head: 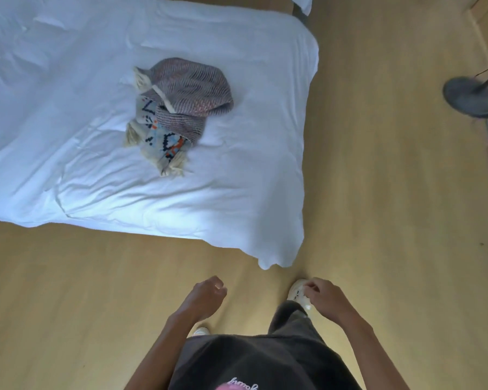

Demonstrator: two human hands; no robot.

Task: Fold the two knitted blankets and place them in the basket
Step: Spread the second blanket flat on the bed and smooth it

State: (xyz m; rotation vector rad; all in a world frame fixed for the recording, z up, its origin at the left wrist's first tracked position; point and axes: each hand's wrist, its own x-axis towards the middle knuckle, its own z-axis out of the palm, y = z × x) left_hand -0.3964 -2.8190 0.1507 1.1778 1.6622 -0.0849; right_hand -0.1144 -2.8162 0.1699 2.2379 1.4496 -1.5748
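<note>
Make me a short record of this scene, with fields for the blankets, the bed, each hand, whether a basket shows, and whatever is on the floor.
blankets: striped blanket crumpled partly on top of patterned blanket, one unfolded heap
bed: white sheet, heap lies on it toward the right side
left hand: loosely curled, holds nothing, above the floor
right hand: loosely curled, holds nothing
basket: not in view
floor: light wood; round stand base at the right
task state: folding not yet begun
</note>
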